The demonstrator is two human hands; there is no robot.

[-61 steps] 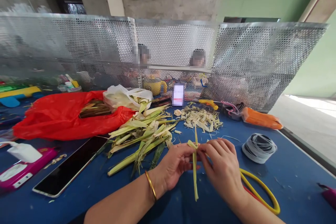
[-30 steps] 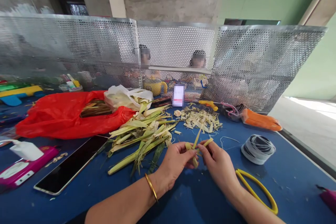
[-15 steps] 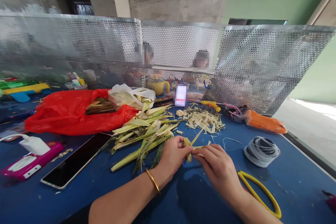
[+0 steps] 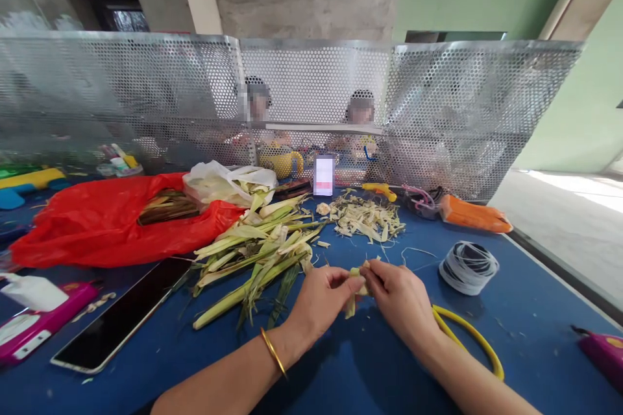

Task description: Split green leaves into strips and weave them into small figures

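Note:
Both my hands meet over the blue table, fingers closed on a small folded strip of pale corn husk (image 4: 351, 305). My left hand (image 4: 325, 295), with a gold bangle at its wrist, pinches the husk between thumb and fingers. My right hand (image 4: 400, 292) pinches the same piece from the other side, fingertips nearly touching the left thumb. Part of the husk is hidden behind the fingers. Just left of my hands lies a pile of long green and pale corn husks (image 4: 263, 246). Beyond them is a heap of husk scraps (image 4: 367, 215).
A red plastic bag (image 4: 97, 224), a dark phone (image 4: 124, 314) and a magenta power strip (image 4: 48, 324) lie left. At right are a spool of white cord (image 4: 468, 269), a yellow ring (image 4: 474, 331) and an orange packet (image 4: 476, 215). A perforated metal screen (image 4: 316, 78) stands behind; two people sit beyond it.
My fingertips have drawn closer together around the husk. The thin strip that stuck up and out between them no longer shows that way. The view has turned slightly right.

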